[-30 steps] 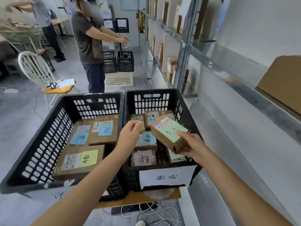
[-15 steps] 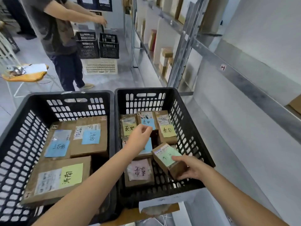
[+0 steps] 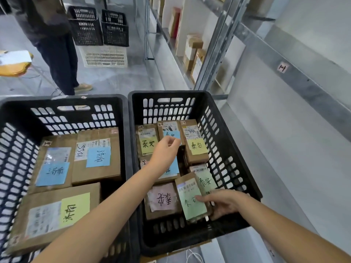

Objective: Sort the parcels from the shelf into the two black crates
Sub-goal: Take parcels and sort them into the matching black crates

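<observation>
Two black crates stand side by side in front of me. The left crate (image 3: 62, 100) holds three large brown parcels with blue and yellow notes. The right crate (image 3: 224, 120) holds several small brown parcels with coloured notes. My right hand (image 3: 226, 203) grips a small parcel with a green note (image 3: 191, 202), low in the right crate's near right corner, beside a parcel with a pink note (image 3: 163, 201). My left hand (image 3: 164, 151) hovers over the middle of the right crate with fingers loosely curled and nothing in it.
A metal shelf (image 3: 296, 80) runs along the right with several cardboard boxes (image 3: 192, 48) further back. A person (image 3: 55, 44) stands on the floor ahead left, by stacked black crates (image 3: 98, 25) on a white crate (image 3: 105, 56). A yellow chair seat (image 3: 13, 67) sits far left.
My right hand has lowered the green-note parcel from above the crate's rim down into the right crate's near right corner. My left hand stayed over the crate's middle. The view tilted downward.
</observation>
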`<act>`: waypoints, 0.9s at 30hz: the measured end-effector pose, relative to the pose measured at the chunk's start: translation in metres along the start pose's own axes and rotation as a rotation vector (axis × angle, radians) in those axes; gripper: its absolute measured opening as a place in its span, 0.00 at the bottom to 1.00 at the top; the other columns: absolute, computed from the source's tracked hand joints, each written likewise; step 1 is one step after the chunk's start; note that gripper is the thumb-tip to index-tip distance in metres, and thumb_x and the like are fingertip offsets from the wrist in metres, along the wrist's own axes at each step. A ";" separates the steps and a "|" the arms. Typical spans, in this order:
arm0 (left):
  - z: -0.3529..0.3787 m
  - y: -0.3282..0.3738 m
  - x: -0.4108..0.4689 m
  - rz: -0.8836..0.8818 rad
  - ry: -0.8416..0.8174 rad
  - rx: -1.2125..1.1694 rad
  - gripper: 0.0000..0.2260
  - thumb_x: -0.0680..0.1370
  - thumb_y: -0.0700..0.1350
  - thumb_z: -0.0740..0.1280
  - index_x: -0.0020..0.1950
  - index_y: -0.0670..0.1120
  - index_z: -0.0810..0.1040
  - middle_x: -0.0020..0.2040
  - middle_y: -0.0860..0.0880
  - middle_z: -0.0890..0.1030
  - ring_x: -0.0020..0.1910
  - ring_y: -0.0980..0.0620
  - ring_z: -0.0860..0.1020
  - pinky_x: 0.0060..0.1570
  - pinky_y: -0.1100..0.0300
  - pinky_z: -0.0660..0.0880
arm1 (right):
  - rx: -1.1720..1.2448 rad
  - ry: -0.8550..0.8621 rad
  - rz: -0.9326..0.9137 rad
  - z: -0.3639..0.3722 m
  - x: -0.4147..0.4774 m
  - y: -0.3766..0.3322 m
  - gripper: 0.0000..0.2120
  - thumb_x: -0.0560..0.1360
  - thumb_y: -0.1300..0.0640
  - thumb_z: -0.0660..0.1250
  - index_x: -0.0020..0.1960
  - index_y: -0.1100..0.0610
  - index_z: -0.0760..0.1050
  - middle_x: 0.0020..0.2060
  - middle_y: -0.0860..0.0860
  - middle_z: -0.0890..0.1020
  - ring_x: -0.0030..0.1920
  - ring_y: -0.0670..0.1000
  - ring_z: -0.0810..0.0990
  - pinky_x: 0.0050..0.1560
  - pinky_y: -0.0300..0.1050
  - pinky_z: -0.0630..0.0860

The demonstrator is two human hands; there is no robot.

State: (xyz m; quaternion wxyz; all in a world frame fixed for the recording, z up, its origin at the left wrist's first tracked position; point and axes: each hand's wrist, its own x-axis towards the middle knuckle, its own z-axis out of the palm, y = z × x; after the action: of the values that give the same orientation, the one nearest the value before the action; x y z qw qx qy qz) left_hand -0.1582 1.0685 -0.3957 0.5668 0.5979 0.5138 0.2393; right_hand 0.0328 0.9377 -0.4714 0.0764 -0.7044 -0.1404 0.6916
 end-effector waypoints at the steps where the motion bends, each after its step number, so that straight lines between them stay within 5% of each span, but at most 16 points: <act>1: -0.001 0.000 0.002 -0.002 -0.003 -0.005 0.12 0.83 0.51 0.59 0.62 0.47 0.74 0.51 0.56 0.76 0.44 0.64 0.72 0.36 0.68 0.67 | -0.001 0.009 0.004 0.000 0.002 -0.001 0.29 0.70 0.52 0.77 0.67 0.57 0.73 0.59 0.54 0.83 0.60 0.59 0.81 0.58 0.64 0.78; 6: -0.006 -0.002 0.010 -0.019 -0.022 -0.029 0.10 0.83 0.52 0.59 0.60 0.49 0.74 0.52 0.56 0.76 0.44 0.64 0.72 0.36 0.68 0.67 | -0.127 0.090 -0.038 0.011 0.007 -0.013 0.15 0.79 0.51 0.68 0.62 0.53 0.69 0.61 0.52 0.79 0.66 0.59 0.76 0.60 0.66 0.76; 11: -0.006 -0.007 0.014 -0.025 -0.026 -0.035 0.10 0.83 0.51 0.59 0.59 0.49 0.74 0.56 0.54 0.76 0.47 0.64 0.72 0.39 0.67 0.66 | -0.393 0.099 -0.017 0.007 0.006 -0.024 0.21 0.81 0.46 0.61 0.72 0.53 0.67 0.68 0.52 0.74 0.70 0.58 0.70 0.60 0.62 0.76; 17: -0.004 -0.006 0.018 -0.032 -0.033 -0.038 0.12 0.83 0.52 0.59 0.62 0.48 0.74 0.58 0.52 0.77 0.51 0.59 0.74 0.41 0.65 0.68 | -0.442 0.057 0.023 -0.001 0.012 -0.027 0.19 0.83 0.48 0.58 0.71 0.53 0.69 0.69 0.53 0.73 0.67 0.60 0.73 0.59 0.63 0.78; 21: -0.002 -0.007 0.020 -0.057 -0.043 -0.087 0.10 0.83 0.52 0.59 0.58 0.48 0.75 0.55 0.53 0.77 0.52 0.55 0.76 0.45 0.61 0.72 | -0.366 0.026 0.052 0.001 0.016 -0.031 0.27 0.79 0.41 0.62 0.72 0.54 0.69 0.72 0.54 0.70 0.69 0.63 0.71 0.54 0.61 0.80; 25: 0.002 -0.008 0.021 -0.049 -0.061 -0.101 0.10 0.82 0.53 0.60 0.56 0.49 0.76 0.52 0.55 0.78 0.54 0.55 0.76 0.55 0.56 0.74 | -0.432 0.154 0.028 0.023 0.032 -0.037 0.27 0.79 0.43 0.64 0.71 0.58 0.70 0.69 0.55 0.74 0.68 0.59 0.73 0.57 0.60 0.79; 27: 0.000 -0.008 0.022 -0.051 -0.054 -0.097 0.10 0.82 0.52 0.60 0.57 0.49 0.76 0.53 0.55 0.78 0.53 0.56 0.76 0.53 0.57 0.74 | -0.507 0.272 -0.007 0.033 0.036 -0.038 0.24 0.80 0.44 0.63 0.69 0.58 0.70 0.66 0.56 0.76 0.64 0.59 0.76 0.54 0.57 0.81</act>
State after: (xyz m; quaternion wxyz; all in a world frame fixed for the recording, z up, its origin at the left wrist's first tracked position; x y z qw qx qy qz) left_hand -0.1528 1.0863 -0.4097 0.6149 0.5626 0.5010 0.2332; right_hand -0.0034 0.9824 -0.4955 -0.0816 -0.7868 -0.3000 0.5332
